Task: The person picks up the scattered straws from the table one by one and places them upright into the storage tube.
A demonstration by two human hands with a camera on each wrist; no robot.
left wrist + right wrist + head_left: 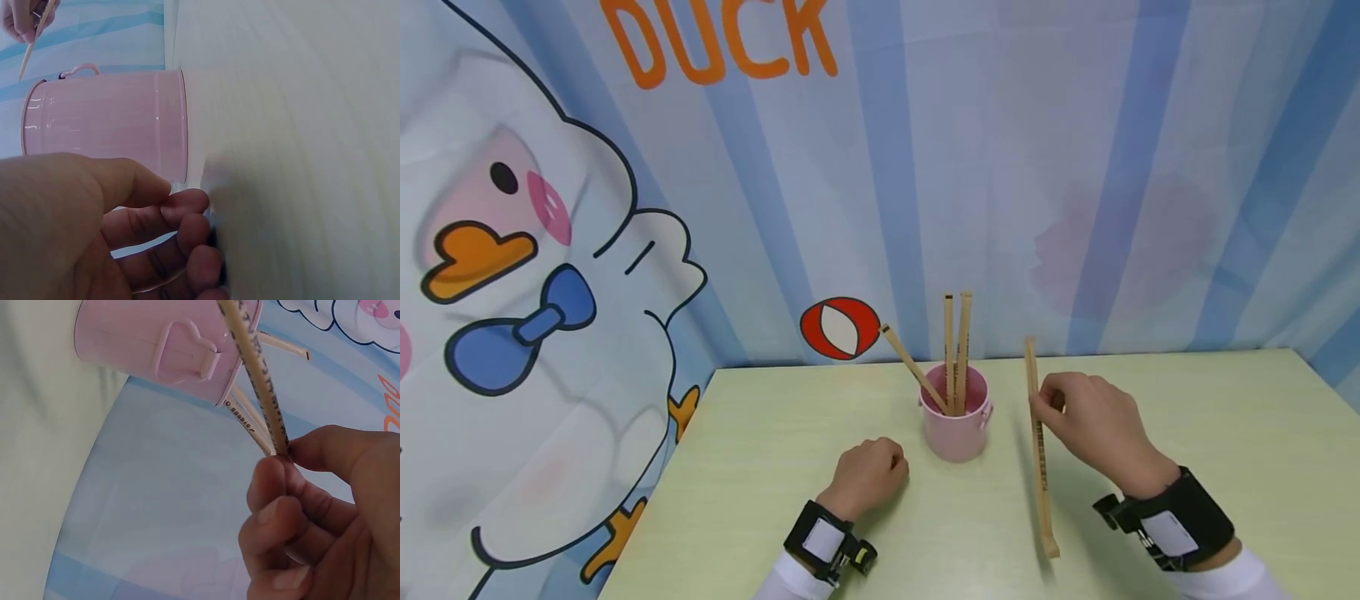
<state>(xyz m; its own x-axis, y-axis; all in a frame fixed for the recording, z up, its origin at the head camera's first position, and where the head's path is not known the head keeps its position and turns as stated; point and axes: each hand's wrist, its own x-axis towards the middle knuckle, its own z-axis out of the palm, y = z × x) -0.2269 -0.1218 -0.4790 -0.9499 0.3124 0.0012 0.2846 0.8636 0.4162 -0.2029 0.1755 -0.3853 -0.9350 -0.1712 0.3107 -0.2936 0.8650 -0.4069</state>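
In the head view my right hand (1093, 425) pinches a long, thin wooden stick (1041, 475) between thumb and fingers. The stick stands nearly upright above the table, with dark print along it and a slightly widened, bent lower end. The right wrist view shows the same stick (259, 381) in the fingertips. Left of it is a pink bucket (955, 437) holding 3 similar sticks (962, 350), one leaning left. My left hand (867, 477) rests on the table in front of the bucket, fingers loosely curled around nothing; its thumb meets the index finger in the left wrist view.
The pale wooden table (760, 492) ends at its back edge just behind the bucket. A blue striped cloth (970, 167) with a duck picture (602, 375) hangs behind and to the left. A small handle (165, 353) sticks out from the bucket's side.
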